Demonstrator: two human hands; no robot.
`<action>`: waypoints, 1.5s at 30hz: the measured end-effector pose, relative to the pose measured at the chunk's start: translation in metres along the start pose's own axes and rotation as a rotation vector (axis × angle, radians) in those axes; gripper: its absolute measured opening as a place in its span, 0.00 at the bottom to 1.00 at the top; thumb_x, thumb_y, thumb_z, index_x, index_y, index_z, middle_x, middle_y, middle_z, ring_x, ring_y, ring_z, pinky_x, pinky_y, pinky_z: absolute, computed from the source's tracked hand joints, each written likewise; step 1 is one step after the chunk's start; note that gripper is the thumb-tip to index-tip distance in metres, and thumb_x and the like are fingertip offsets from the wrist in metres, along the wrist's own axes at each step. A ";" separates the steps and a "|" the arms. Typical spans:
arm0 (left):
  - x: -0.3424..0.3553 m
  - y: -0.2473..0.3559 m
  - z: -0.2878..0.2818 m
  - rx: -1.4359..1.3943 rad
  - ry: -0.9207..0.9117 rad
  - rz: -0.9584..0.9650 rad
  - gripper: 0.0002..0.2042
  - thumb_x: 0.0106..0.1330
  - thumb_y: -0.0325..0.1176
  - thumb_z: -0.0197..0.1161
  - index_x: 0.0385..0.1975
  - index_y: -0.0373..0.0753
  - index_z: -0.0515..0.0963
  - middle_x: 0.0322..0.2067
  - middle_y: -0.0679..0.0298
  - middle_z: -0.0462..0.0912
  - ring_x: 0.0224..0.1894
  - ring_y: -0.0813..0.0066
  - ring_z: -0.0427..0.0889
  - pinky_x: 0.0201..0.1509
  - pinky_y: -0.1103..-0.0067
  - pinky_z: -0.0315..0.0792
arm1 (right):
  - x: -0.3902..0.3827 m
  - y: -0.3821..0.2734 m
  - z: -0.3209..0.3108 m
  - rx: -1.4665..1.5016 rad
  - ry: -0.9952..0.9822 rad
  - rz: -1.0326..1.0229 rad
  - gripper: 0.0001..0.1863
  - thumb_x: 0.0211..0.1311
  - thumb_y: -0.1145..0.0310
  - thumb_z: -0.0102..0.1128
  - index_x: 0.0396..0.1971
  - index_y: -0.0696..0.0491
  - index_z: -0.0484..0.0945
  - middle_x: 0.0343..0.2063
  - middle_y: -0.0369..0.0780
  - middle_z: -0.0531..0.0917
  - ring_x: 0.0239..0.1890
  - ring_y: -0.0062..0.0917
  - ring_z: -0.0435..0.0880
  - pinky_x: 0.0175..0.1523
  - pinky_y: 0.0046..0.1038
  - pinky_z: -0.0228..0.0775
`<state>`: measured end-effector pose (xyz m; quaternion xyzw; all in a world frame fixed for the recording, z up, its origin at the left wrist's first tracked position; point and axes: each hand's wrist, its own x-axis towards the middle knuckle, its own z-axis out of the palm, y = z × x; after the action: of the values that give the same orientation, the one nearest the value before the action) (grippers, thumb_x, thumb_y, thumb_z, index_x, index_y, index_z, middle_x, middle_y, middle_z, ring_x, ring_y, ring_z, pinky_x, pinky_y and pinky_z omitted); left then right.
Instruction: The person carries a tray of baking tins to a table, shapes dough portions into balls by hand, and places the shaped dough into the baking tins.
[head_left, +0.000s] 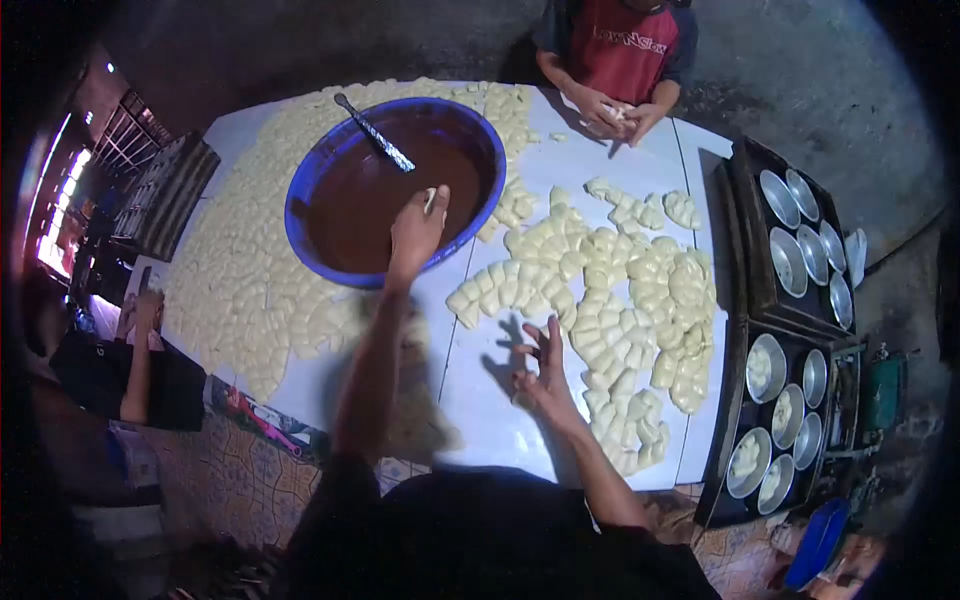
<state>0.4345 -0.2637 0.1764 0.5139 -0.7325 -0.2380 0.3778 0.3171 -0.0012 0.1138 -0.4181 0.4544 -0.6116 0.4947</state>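
Head view: the left hand (417,235) pinched a pale piece (430,202), long axis pointing forward; the right hand (546,376) was spread wide.

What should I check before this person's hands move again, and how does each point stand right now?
1. Left hand holding its small pale piece: ok, it shows between thumb and fingers.
2. Left fingers touching the brown mass in the blue basin: cannot tell from above.
3. Long utensil apart from the left hand: ok, it leans over the basin's far rim.
4. Right hand free: ok, fingers spread, grip open, nothing seen in it.
5. Co-worker's hands apart from this person's: ok, across the table.
6. Dough in every tin at right: not ok, only some show it.
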 end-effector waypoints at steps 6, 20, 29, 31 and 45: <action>0.035 -0.050 0.010 0.257 -0.560 -0.249 0.45 0.62 0.71 0.26 0.35 0.30 0.79 0.34 0.49 0.80 0.37 0.50 0.78 0.53 0.61 0.63 | 0.003 0.034 -0.012 0.214 0.059 0.053 0.44 0.64 0.69 0.52 0.70 0.41 0.31 0.63 0.46 0.58 0.51 0.27 0.69 0.45 0.25 0.72; -0.189 0.055 -0.004 -0.851 -0.400 -0.665 0.22 0.64 0.39 0.57 0.54 0.34 0.71 0.37 0.59 0.79 0.38 0.73 0.79 0.46 0.79 0.72 | 0.005 0.005 0.013 -0.220 0.370 -0.032 0.15 0.57 0.78 0.58 0.46 0.56 0.76 0.30 0.36 0.76 0.30 0.21 0.74 0.33 0.18 0.66; -0.215 0.058 -0.015 -0.598 -0.491 -0.159 0.09 0.62 0.24 0.60 0.38 0.27 0.78 0.33 0.60 0.77 0.35 0.75 0.80 0.39 0.81 0.74 | -0.026 -0.028 -0.005 -0.021 0.316 -0.124 0.12 0.52 0.79 0.59 0.39 0.59 0.80 0.47 0.46 0.76 0.50 0.31 0.75 0.53 0.31 0.67; -0.219 0.061 -0.015 -0.731 -0.573 -0.282 0.09 0.62 0.27 0.62 0.38 0.27 0.78 0.35 0.60 0.76 0.37 0.76 0.79 0.38 0.82 0.75 | -0.028 -0.036 -0.006 -0.329 0.183 -0.323 0.14 0.52 0.79 0.61 0.41 0.59 0.79 0.47 0.45 0.77 0.47 0.29 0.77 0.47 0.26 0.71; -0.240 0.049 -0.007 -0.976 -0.711 -0.142 0.33 0.52 0.11 0.55 0.58 0.37 0.53 0.49 0.55 0.62 0.52 0.62 0.75 0.54 0.73 0.71 | -0.035 -0.018 -0.031 0.311 -0.248 0.592 0.26 0.63 0.73 0.52 0.62 0.55 0.63 0.49 0.40 0.77 0.38 0.24 0.80 0.40 0.24 0.75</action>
<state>0.4565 -0.0215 0.1428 0.2178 -0.5840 -0.7280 0.2854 0.2886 0.0394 0.1219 -0.2592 0.3938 -0.4483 0.7594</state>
